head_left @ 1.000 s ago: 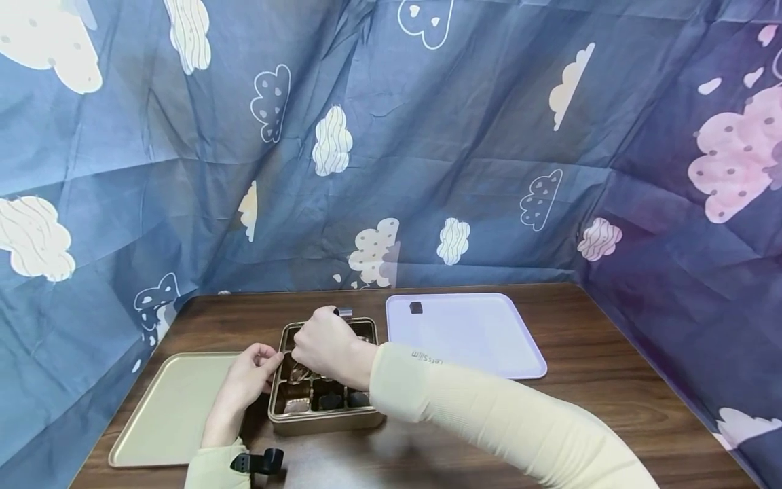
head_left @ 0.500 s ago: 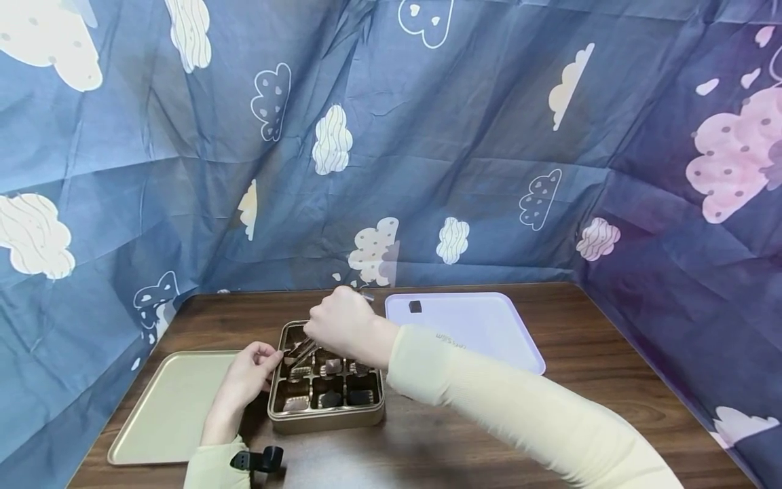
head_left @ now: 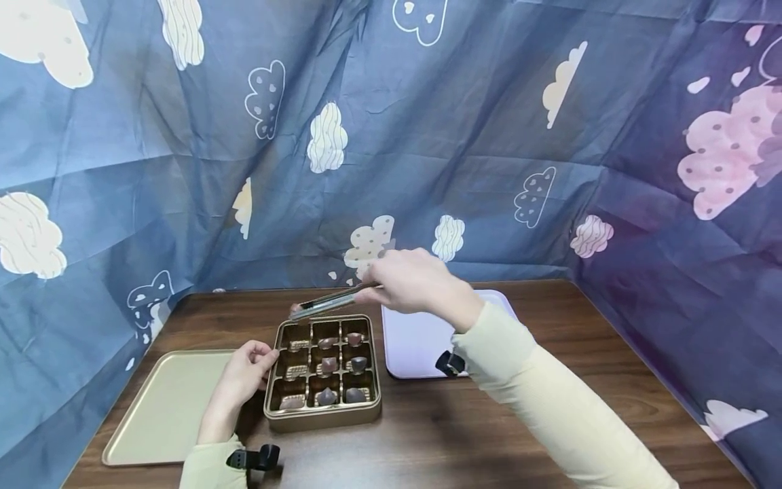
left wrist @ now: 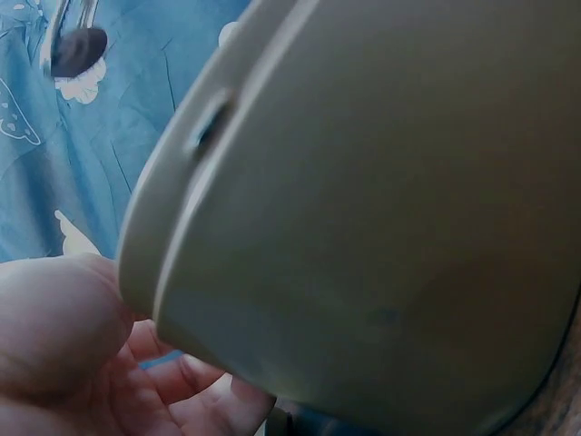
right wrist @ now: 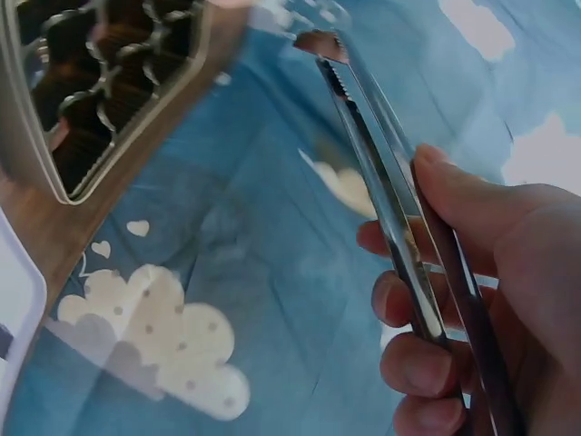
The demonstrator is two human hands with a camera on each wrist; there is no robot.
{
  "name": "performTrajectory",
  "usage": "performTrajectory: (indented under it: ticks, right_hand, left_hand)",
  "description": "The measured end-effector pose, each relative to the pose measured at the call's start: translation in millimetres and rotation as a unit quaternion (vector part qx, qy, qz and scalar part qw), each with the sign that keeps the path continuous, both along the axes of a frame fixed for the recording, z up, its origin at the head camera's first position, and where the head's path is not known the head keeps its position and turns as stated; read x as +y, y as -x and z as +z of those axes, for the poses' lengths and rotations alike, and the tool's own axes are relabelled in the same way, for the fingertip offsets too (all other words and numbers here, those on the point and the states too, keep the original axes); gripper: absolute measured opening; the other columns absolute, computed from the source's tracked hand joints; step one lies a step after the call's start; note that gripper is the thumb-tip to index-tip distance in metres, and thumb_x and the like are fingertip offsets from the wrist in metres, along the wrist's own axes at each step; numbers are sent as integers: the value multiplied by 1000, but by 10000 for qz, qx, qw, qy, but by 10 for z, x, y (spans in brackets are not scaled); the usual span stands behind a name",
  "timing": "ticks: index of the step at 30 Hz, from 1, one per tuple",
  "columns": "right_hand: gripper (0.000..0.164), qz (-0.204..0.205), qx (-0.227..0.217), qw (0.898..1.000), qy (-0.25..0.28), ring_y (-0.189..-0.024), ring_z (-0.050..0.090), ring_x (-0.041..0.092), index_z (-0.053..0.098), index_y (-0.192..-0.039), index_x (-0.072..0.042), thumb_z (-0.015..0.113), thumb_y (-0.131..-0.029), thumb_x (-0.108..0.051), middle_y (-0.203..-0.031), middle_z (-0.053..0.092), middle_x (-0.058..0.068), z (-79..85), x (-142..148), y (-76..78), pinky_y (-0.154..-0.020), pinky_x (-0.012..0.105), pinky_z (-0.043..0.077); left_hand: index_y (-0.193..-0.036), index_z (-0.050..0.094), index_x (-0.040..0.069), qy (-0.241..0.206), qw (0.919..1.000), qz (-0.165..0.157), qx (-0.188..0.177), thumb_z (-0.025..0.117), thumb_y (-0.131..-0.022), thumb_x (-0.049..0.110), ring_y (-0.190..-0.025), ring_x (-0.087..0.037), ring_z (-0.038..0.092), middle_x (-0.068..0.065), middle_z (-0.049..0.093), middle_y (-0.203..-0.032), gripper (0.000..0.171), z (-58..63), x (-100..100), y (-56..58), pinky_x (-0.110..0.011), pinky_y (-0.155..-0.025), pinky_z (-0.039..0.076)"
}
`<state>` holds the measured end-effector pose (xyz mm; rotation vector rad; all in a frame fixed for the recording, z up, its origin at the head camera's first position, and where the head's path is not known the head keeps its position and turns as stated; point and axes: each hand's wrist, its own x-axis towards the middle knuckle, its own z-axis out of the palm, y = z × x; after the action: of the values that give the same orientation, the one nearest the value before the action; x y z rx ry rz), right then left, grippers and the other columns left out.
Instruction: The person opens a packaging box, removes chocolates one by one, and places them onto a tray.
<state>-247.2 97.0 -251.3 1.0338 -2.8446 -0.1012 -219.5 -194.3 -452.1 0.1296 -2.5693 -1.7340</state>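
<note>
One chocolate (head_left: 296,308) is pinched by metal tongs (head_left: 332,301) near the far left corner of a box (head_left: 324,419). The tongs are clamped in the fingers of the right hand (head_left: 411,280). The box's left edge is gripped by the left hand (head_left: 244,377), fingers curled; seven more chocolates (head_left: 328,365) are held inside.

No readable text, labels, brands or numbers, as far as blur allows

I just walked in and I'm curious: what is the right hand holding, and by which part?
The right hand grips metal tongs by their arms, well back from the tips, which hold what looks like a chocolate.
</note>
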Motion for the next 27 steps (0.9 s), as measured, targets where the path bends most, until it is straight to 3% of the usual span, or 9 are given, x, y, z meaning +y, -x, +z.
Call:
performTrajectory:
  ticks: [4,8,14,17,20,24,27]
  right_hand:
    - [29,-30,-263,9960,849,-63,57,6,71,-85,-29,57,-95,-53,-67,59,-16,-153,379,64,-54,36,48]
    - [25,-377,-640,9830,1677,-65,55,6,75,-94,-29,58,-96,-47,-74,62,-17,-431,785,65,-57,34,47]
    - [22,-844,-1180,9469,2871,-51,37,9,71,-82,-22,63,-96,-36,-57,44,-8,-1068,1300,74,-46,26,32]
    - [26,-1194,-1621,9236,3263,-48,33,8,68,-78,-19,62,-97,-36,-54,42,-8,-1391,1474,89,-44,24,26]
    - [32,-1480,-1962,9038,3504,-47,31,8,68,-78,-12,61,-98,-36,-53,42,-7,-1603,1580,78,-43,24,23]
    - [33,-1604,-1931,8977,3621,-49,32,8,71,-83,-4,62,-97,-32,-53,40,-7,-1751,1643,57,-45,23,24]
    - [30,-1685,-1784,9012,3573,-53,34,9,73,-83,-5,63,-96,-30,-56,39,-8,-1813,1668,42,-47,24,27]
  left_hand:
    - [-101,52,-6,55,10000,21,7,59,-97,8,-60,-16,57,-5,56,-69,16,1,-16,-4,-33,-51,54]
    - [-101,52,-6,93,10000,-20,9,60,-97,10,-61,-16,57,-5,55,-69,18,-9,-22,-2,-33,-52,54]
    - [-102,52,-6,137,9999,-33,29,60,-97,11,-62,-16,57,-6,56,-70,20,-11,-29,8,-33,-51,54]
    - [-102,51,-6,154,9998,-74,35,61,-97,13,-62,-16,57,-6,56,-71,22,-6,-32,9,-32,-51,53]
    - [-102,51,-6,148,9998,-89,20,61,-97,13,-62,-16,57,-6,56,-71,22,-4,-28,6,-33,-52,53]
    - [-101,51,-6,142,9999,-68,2,60,-98,13,-62,-16,57,-6,56,-71,21,-7,-19,3,-34,-52,53]
    - [-101,51,-6,145,9999,-65,12,60,-97,12,-62,-16,57,-6,56,-71,21,-10,-8,4,-34,-52,53]
